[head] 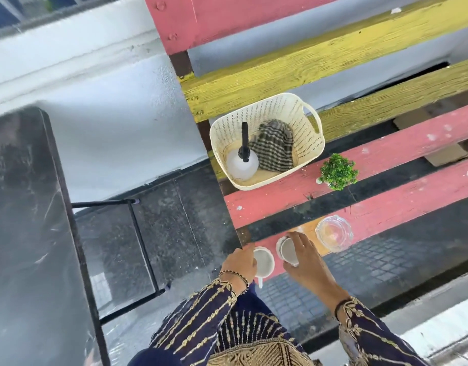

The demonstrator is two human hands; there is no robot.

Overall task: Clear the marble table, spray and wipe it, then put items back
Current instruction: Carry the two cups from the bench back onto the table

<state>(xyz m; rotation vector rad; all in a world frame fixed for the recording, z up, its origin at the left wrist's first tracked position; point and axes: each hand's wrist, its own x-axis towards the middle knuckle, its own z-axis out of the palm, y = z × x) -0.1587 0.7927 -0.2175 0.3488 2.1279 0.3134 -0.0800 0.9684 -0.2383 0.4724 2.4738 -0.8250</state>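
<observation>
At far left we see the dark marble worktop (21, 207), bare from this angle. Beside it, on the red slatted bench (386, 165), our left hand (240, 262) has its fingers wrapped around a white cup (264, 261). Our right hand (304, 260) grips a second white cup (287, 250), tilted and possibly off the slat. Behind them a cream basket (310, 138) holds a spray bottle (242, 161) and checked cloth (273, 149). Further right stand a small green plant (338, 171) and a glass jar (334, 233).
</observation>
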